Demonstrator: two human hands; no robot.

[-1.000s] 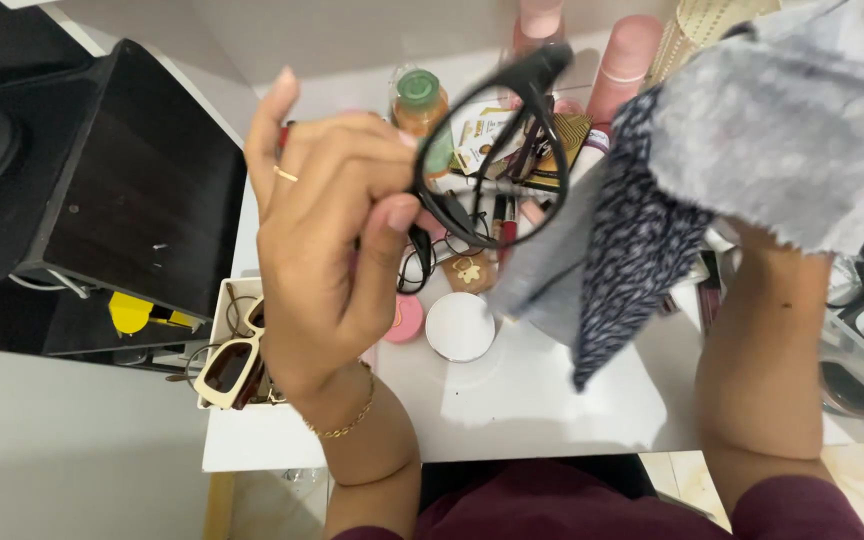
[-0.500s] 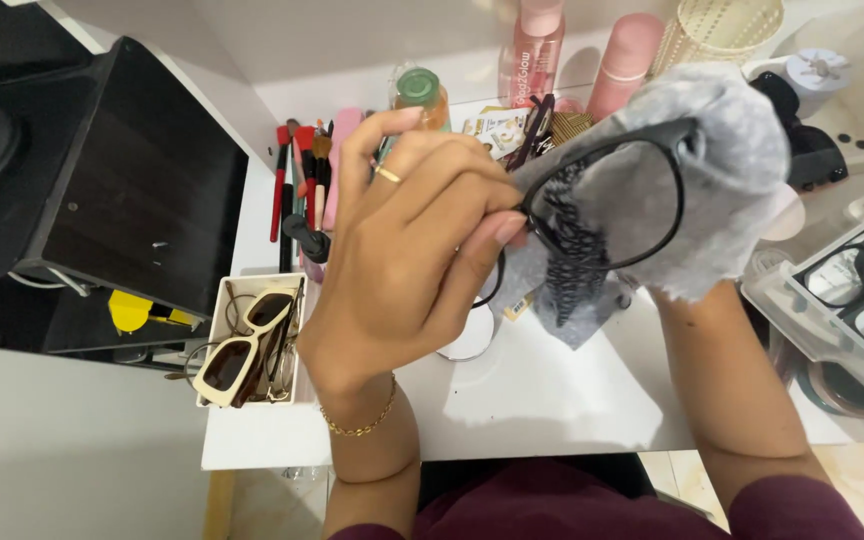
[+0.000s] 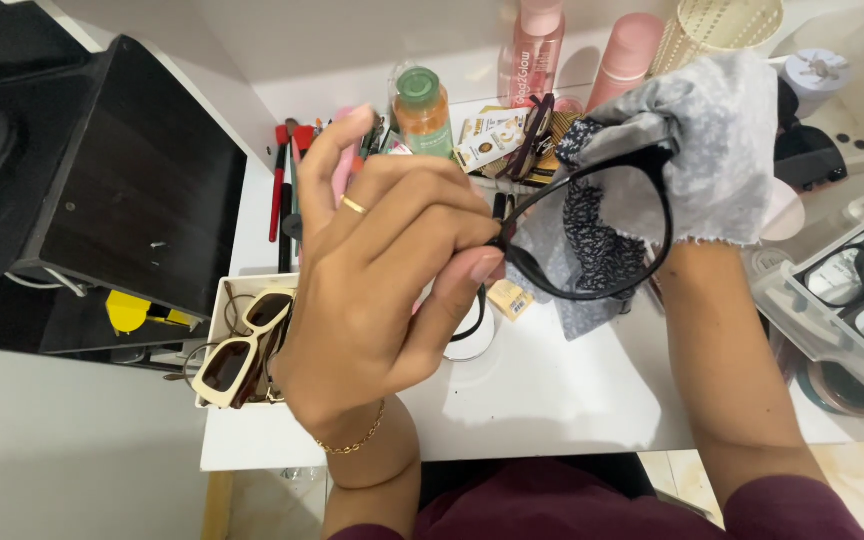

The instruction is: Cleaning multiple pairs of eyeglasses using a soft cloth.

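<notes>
My left hand [image 3: 382,280], with a gold ring and a gold wrist chain, pinches a pair of black-framed glasses [image 3: 592,290] by the frame, held up over the white table [image 3: 542,400]. My right hand is wrapped inside a grey cleaning cloth [image 3: 712,150] with a dark patterned side, pressed against one lens of the glasses. Only my right forearm [image 3: 727,360] shows; the fingers are hidden under the cloth.
A small white box [image 3: 242,290] at the left holds cream sunglasses [image 3: 237,355]. Behind stand makeup brushes [image 3: 287,180], an orange bottle with a green cap [image 3: 422,110], pink bottles [image 3: 537,45] and a cream basket [image 3: 722,25]. A clear tray of glasses [image 3: 852,290] sits right. A black speaker [image 3: 82,170] stands left.
The cloth, first held apart from the glasses, has been brought onto a lens. Both hands and the glasses dropped lower and shifted slightly; the glasses have turned in my left hand.
</notes>
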